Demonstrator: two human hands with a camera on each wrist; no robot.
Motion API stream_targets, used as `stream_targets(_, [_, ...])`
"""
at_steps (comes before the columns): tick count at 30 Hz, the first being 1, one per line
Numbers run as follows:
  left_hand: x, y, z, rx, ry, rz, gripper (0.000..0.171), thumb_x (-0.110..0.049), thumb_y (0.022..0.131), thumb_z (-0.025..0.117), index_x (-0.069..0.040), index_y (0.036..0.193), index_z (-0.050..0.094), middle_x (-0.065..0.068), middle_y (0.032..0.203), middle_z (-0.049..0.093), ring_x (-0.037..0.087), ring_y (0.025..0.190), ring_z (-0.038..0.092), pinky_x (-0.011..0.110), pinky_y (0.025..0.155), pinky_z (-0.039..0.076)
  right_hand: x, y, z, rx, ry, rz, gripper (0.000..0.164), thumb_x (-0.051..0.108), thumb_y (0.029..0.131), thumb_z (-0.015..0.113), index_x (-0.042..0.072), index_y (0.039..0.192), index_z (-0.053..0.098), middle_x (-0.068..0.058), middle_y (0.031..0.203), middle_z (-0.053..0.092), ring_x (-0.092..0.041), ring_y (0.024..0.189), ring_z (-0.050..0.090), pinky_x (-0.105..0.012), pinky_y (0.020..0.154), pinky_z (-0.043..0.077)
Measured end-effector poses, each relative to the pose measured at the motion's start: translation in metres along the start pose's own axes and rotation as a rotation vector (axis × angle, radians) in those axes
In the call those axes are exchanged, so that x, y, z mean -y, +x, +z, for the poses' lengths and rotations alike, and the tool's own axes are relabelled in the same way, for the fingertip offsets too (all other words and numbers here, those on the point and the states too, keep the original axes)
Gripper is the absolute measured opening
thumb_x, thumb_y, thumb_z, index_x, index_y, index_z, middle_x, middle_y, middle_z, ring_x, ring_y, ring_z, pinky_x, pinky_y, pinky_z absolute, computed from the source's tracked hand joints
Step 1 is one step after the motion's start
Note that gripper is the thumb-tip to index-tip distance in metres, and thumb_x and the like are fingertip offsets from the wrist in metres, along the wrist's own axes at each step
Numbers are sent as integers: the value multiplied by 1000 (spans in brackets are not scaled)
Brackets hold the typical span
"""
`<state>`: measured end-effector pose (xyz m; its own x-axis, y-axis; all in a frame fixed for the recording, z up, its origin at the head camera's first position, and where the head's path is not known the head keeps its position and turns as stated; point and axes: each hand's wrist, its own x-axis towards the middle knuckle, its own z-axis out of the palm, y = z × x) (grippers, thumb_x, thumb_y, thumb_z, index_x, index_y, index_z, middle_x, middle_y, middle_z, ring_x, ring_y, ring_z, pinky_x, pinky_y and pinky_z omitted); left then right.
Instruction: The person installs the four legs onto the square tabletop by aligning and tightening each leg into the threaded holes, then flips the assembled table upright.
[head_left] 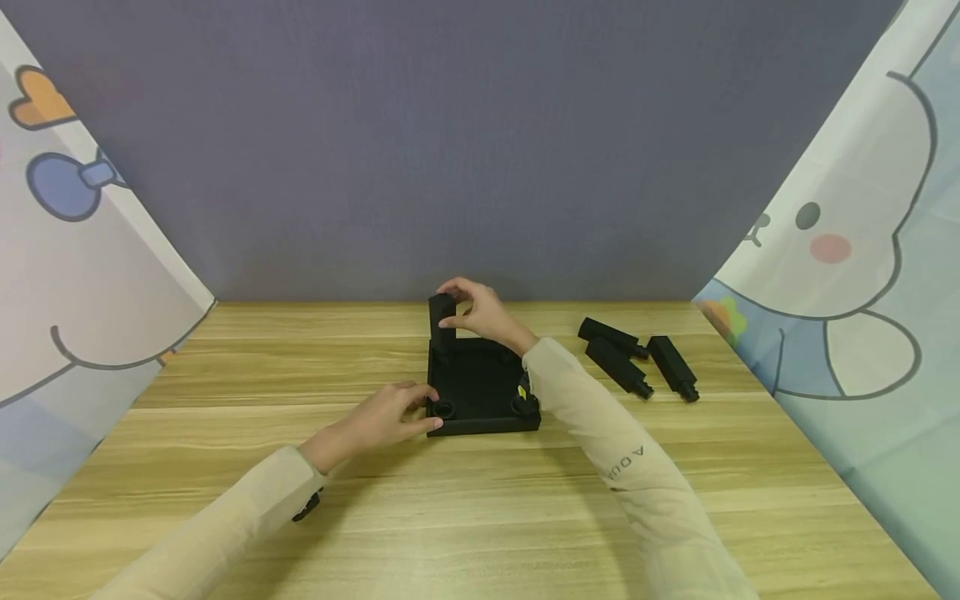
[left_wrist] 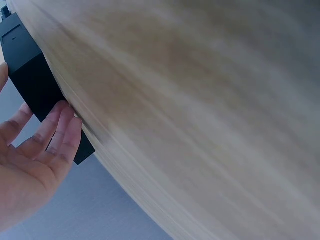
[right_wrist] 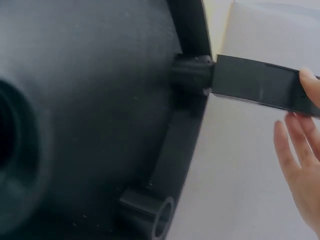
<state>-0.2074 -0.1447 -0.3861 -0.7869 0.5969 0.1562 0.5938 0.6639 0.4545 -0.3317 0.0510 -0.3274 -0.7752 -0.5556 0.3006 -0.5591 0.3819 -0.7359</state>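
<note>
A black square panel [head_left: 480,379] with a raised rim and round corner sockets lies on the table, hollow side up. At its far left corner a black rectangular leg [head_left: 441,323] stands upright. My right hand [head_left: 483,317] pinches that leg near its top between thumb and fingers. In the right wrist view the leg [right_wrist: 255,80] lines up end to end with the corner socket [right_wrist: 192,75], right against it. My left hand [head_left: 386,414] grips the panel's near left corner, thumb at the front rim. The left wrist view shows its fingers [left_wrist: 62,125] against the panel's outer side.
Three loose black legs with narrow stepped ends lie to the right: a rear one [head_left: 609,333], a middle one [head_left: 617,365] and a right one [head_left: 672,367]. A grey partition [head_left: 465,150] rises behind the wooden table [head_left: 300,350]. Printed cloths hang at both sides.
</note>
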Motion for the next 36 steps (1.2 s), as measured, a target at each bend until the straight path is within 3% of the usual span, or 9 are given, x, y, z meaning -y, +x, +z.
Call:
stream_targets(8, [-1, 0, 0, 0, 9, -3, 38, -38, 87, 60, -9, 112, 59, 10, 105, 64, 19, 86, 63, 30, 71, 53, -3, -4, 8, -96, 22, -44, 45, 14, 75, 75, 8, 115, 54, -10, 107, 61, -24, 93, 59, -27, 66, 52])
stream_targets(28, [0, 0, 0, -8, -5, -15, 38, -39, 87, 60, -10, 112, 60, 9, 107, 63, 20, 88, 63, 31, 72, 53, -1, 3, -7, 95, 5, -56, 47, 2, 80, 68, 5, 124, 52, -15, 113, 59, -27, 105, 57, -33, 80, 53])
stream_targets(32, [0, -1, 0, -25, -14, -1, 40, -41, 87, 60, -9, 111, 60, 10, 106, 64, 20, 87, 63, 32, 71, 53, -1, 3, -6, 84, 0, -49, 46, 2, 80, 68, 7, 123, 53, -14, 111, 60, -25, 102, 58, -31, 78, 53])
stream_targets(36, [0, -2, 0, -60, -13, 57, 44, -45, 88, 56, -7, 108, 61, 12, 100, 64, 20, 82, 63, 31, 67, 53, 0, 0, -3, 21, -13, -35, 44, 8, 79, 71, 8, 120, 55, -12, 104, 62, -23, 95, 60, -28, 72, 53])
